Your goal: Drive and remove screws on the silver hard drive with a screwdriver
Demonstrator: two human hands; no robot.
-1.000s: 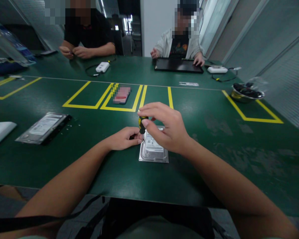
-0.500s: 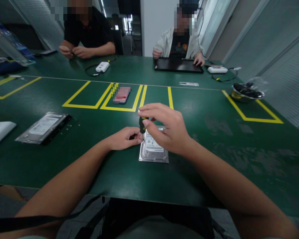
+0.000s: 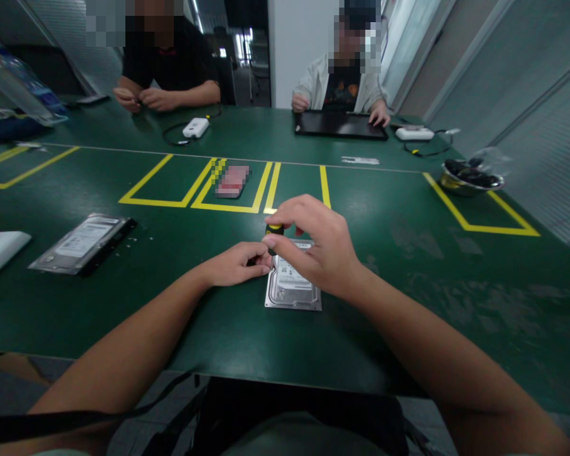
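Black and yellow, the screwdriver handle [image 3: 274,229] is between thumb and fingers of our right grip [image 3: 320,250], partly closed around it. Our left grip [image 3: 235,263] curls by the hard drive [image 3: 294,296] — what it pinches, we cannot tell. This drive lies flat on the bench [image 3: 218,335]. We seem to be turning the tool — such turning calls for steady, upright hold.

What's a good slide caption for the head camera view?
Right hand grips a black-and-yellow screwdriver upright over a hard drive, left hand at its edge.
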